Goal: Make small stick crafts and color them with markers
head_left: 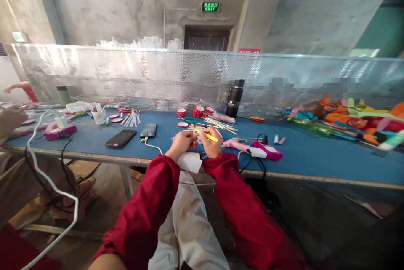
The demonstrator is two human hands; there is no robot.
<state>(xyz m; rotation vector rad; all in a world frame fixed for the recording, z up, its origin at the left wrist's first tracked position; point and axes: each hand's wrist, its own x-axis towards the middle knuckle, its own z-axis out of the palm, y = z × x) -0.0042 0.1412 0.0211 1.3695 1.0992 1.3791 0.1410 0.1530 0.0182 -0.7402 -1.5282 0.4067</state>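
Note:
My right hand (212,143) is closed around a slim yellow pen-like tool (211,137), its tip pointing left towards my other hand. Close beside it, my left hand (182,143) is pinched shut over the table's front edge; what its fingers hold is too small to make out. Below both hands a white sheet (190,163) lies at the table edge. To the right of my right hand rests a pink glue gun (235,144). Thin wooden sticks (222,125) are scattered just beyond my hands.
On the blue table (315,156) are a phone (120,138), a dark cabled device (149,130), red-and-white rolls (198,112), white sticks (132,117), a black thermos (235,98) and a magenta box (268,151). Colourful materials (356,119) are heaped right. Another person's hand (11,120) shows left.

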